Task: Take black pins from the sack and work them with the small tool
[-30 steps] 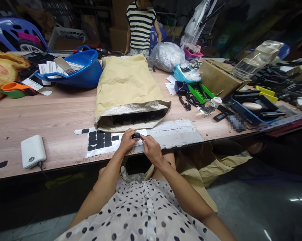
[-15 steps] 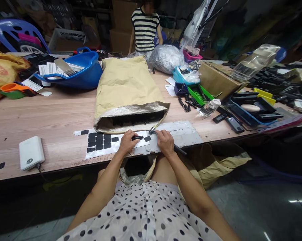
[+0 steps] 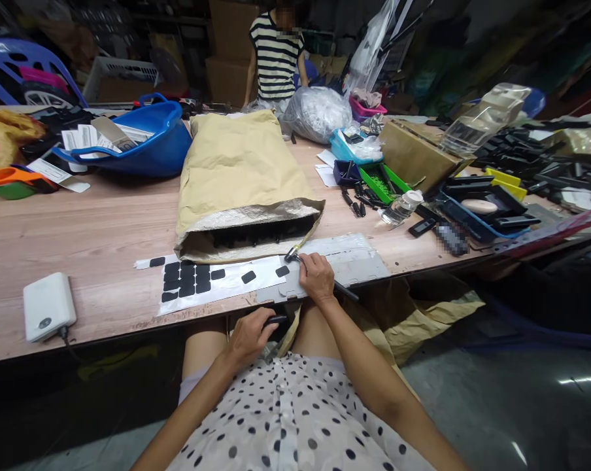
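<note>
My left hand point(image 3: 249, 337) is below the table edge, over my lap, with its fingers closed on a small black part point(image 3: 276, 319). Resting at the table's front edge, my right hand point(image 3: 318, 278) grips a small hammer point(image 3: 345, 291); its silver head points left and its black handle sticks out to the right. A white sheet point(image 3: 231, 291) bearing several black rounded pads lies left of that hand. Behind it, a tan paper sack point(image 3: 241, 163) lies with its open mouth toward me, dark parts inside. Between my legs an open bag point(image 3: 291, 332) is partly visible.
On the left are a white power bank point(image 3: 49, 306) with a cable and a blue basin point(image 3: 143, 147) of cards. Small trays point(image 3: 381, 183), a clear bottle point(image 3: 402, 208) and a cardboard box point(image 3: 418, 154) stand on the right. A person point(image 3: 277, 59) is across the table.
My left hand has left the white sheet and come down toward my lap with the black part, uncovering another pad. My right hand stays on the hammer. The view has shifted slightly.
</note>
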The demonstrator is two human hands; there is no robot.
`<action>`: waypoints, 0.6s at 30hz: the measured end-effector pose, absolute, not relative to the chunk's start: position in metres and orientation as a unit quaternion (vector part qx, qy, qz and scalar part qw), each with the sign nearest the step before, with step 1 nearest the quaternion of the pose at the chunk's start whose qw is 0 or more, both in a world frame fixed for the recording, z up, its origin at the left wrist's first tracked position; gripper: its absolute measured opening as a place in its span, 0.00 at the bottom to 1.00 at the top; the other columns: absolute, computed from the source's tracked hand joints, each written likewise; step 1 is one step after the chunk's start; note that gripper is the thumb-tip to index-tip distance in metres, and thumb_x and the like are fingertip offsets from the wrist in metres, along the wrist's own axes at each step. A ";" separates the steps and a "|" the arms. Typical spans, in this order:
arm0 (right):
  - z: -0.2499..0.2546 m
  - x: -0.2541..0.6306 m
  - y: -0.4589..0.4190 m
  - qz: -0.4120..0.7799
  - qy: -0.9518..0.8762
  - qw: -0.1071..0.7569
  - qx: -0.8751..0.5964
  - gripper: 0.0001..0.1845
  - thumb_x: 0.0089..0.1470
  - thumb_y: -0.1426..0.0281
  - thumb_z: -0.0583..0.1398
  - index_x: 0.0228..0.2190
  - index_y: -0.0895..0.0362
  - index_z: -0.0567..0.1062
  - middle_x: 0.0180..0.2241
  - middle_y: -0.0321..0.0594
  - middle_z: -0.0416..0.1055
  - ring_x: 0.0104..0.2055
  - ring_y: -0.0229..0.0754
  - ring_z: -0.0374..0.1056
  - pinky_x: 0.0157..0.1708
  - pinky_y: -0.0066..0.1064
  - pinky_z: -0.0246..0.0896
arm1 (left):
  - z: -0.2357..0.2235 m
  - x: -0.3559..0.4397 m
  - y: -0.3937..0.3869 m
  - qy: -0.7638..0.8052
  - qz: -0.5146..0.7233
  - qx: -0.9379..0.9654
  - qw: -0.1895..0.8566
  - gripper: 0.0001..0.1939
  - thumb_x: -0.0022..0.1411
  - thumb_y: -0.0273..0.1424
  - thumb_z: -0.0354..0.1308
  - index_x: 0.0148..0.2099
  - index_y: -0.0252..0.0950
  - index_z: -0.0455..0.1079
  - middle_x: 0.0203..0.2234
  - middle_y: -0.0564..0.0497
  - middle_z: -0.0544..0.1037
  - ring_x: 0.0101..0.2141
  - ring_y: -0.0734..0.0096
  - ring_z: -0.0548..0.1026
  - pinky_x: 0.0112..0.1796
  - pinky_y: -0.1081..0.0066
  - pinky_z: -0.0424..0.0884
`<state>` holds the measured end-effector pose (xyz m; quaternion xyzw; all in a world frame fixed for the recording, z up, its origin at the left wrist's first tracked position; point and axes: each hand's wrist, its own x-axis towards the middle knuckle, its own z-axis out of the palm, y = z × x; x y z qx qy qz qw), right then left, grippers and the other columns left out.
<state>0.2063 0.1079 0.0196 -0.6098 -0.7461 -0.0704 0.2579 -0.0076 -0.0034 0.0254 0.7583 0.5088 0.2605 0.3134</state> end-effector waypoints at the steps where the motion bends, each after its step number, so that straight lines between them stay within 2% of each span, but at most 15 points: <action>1: 0.020 0.206 0.108 -0.072 -0.745 0.258 -0.611 0.16 0.59 0.75 0.54 0.44 0.55 0.78 0.36 0.45 0.70 0.39 0.47 0.61 0.39 0.35 0.57 | 0.018 -0.008 -0.009 0.530 0.229 0.754 0.313 0.10 0.66 0.33 0.52 0.45 0.45 0.73 0.38 0.50 0.81 0.38 0.58 0.80 0.38 0.63 0.75; 5: 0.020 0.205 0.108 -0.081 -0.743 0.259 -0.612 0.15 0.58 0.75 0.55 0.43 0.54 0.78 0.35 0.44 0.70 0.38 0.47 0.61 0.39 0.34 0.57 | -0.003 -0.014 -0.016 0.609 0.096 0.739 0.270 0.11 0.60 0.29 0.56 0.44 0.42 0.75 0.31 0.46 0.81 0.31 0.54 0.81 0.29 0.65 0.72; 7: 0.021 0.204 0.108 -0.083 -0.742 0.259 -0.612 0.15 0.58 0.75 0.55 0.43 0.55 0.78 0.35 0.44 0.71 0.38 0.47 0.61 0.39 0.35 0.57 | 0.000 -0.013 -0.013 0.604 0.078 0.747 0.265 0.11 0.57 0.27 0.58 0.42 0.41 0.76 0.30 0.46 0.81 0.30 0.54 0.81 0.27 0.65 0.70; 12: 0.021 0.203 0.106 -0.080 -0.744 0.254 -0.613 0.16 0.59 0.75 0.54 0.44 0.55 0.78 0.36 0.45 0.70 0.38 0.48 0.60 0.39 0.35 0.56 | 0.042 0.011 0.027 0.523 0.212 0.764 0.313 0.06 0.61 0.31 0.58 0.40 0.42 0.76 0.26 0.52 0.78 0.28 0.64 0.77 0.32 0.67 0.72; 15: 0.021 0.202 0.106 -0.084 -0.746 0.247 -0.613 0.15 0.59 0.75 0.54 0.44 0.55 0.78 0.35 0.45 0.70 0.38 0.48 0.60 0.38 0.35 0.56 | 0.063 0.034 0.083 0.549 0.318 0.734 0.243 0.08 0.64 0.33 0.57 0.42 0.41 0.76 0.31 0.51 0.78 0.32 0.65 0.76 0.39 0.67 0.73; 18: 0.022 0.202 0.105 -0.092 -0.748 0.245 -0.610 0.16 0.59 0.75 0.54 0.44 0.55 0.78 0.35 0.45 0.70 0.38 0.48 0.60 0.37 0.35 0.55 | 0.071 0.058 0.143 0.580 0.328 0.720 0.194 0.09 0.65 0.32 0.56 0.45 0.41 0.76 0.36 0.48 0.76 0.38 0.62 0.76 0.41 0.66 0.72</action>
